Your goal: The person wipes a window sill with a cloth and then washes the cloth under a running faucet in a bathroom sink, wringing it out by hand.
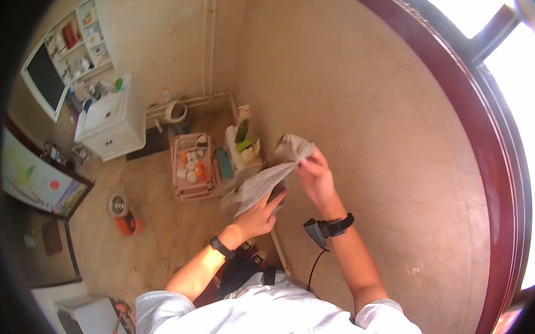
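A grey-beige cloth point(265, 183) is stretched slantwise in front of me, well above the floor. Its top corner is pinched between the thumb and fingers of my right hand point(317, 176), where the fabric bunches up. Lower down, my left hand point(256, 219) is closed on the other end, with part of the fabric hidden behind its fingers. I cannot make out whether the cloth is a rag or a garment. Each wrist wears a black band, and a box-shaped device point(316, 232) with a cable sits at the right one.
A pink folding basket point(176, 163) with white and orange items stands on the floor ahead, beside a white rack point(233, 143). Farther left are a white washbasin cabinet point(121, 128) and an orange bucket-like container point(122, 220). A bare wall point(376, 142) and a red-framed window point(486, 206) run along my right.
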A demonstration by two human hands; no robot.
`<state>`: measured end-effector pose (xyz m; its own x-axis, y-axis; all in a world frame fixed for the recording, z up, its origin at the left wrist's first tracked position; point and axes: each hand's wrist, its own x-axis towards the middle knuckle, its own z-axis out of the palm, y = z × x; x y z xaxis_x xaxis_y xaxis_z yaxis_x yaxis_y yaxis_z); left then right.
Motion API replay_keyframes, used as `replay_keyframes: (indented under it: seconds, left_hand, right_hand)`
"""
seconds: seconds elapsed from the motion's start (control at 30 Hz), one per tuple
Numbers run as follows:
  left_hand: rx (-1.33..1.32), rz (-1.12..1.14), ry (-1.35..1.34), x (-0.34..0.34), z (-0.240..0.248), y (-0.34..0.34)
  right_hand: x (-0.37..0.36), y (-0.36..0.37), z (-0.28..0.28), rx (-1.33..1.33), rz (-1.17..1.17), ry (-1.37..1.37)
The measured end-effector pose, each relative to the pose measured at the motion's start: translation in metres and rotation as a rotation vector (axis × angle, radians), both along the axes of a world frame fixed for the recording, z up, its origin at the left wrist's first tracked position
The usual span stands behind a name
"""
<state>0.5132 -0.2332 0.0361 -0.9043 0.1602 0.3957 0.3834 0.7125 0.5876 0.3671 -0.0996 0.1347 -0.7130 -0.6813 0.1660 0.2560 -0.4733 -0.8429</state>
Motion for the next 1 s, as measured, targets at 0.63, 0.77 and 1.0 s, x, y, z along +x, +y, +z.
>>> replay_keyframes:
  seconds: [0.63, 0.77, 1.0]
  left_hand:
    - [0.143, -0.030, 0.592, -0.168, 0.288, 0.008]
    - [0.136, -0.128, 0.709, -0.225, 0.357, 0.023]
    - [-0.129, -0.019, 0.779, -0.293, 0.380, 0.030]
  right_hand:
    - [-0.077, 0.051, 0.328, 0.351, -1.023, 1.503]
    - [-0.129, 0.079, 0.399, 0.802, -1.517, 1.759]
    - [-0.162, 0.071, 0.402, 1.499, -1.116, 1.150]
